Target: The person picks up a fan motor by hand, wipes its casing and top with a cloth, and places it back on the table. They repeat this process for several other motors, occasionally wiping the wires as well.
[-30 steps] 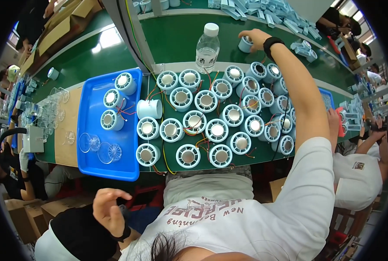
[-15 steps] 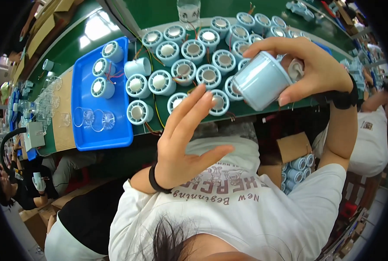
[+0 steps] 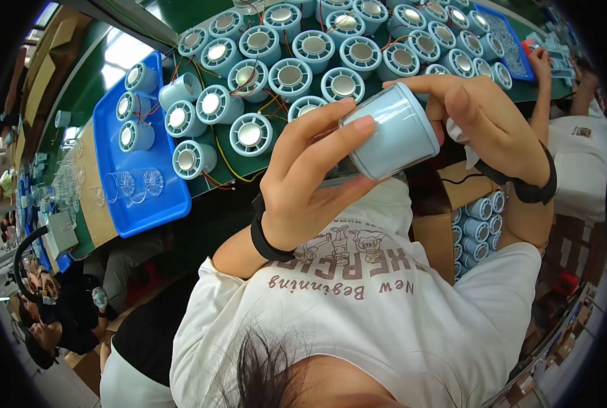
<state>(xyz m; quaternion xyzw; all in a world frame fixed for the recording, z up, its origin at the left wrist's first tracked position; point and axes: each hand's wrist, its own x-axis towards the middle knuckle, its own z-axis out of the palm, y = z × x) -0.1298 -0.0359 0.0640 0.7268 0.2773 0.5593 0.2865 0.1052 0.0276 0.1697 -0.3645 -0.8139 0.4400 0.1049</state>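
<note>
A light blue cylindrical housing (image 3: 397,132) is held tilted above the table's near edge; a glossy clear cup seems to surround it. My left hand (image 3: 303,180) grips it from the left, fingers on top and thumb beneath. On the other side is my right hand (image 3: 490,126), its index finger reaching along the upper edge and its thumb raised off the surface. A crumpled white cloth (image 3: 455,131) is tucked in the curled fingers of my right hand, partly hidden.
Many similar housings (image 3: 290,76) with round metal discs and loose wires crowd the green table. A blue tray (image 3: 155,219) at left bears several housings and clear cups (image 3: 132,183). A carton (image 3: 434,238) of housings stands below right. Co-workers sit on both sides.
My left hand has moved from open in the air to gripping the housing. My right thumb has lifted off it. The view has shifted, showing more of the table's right side.
</note>
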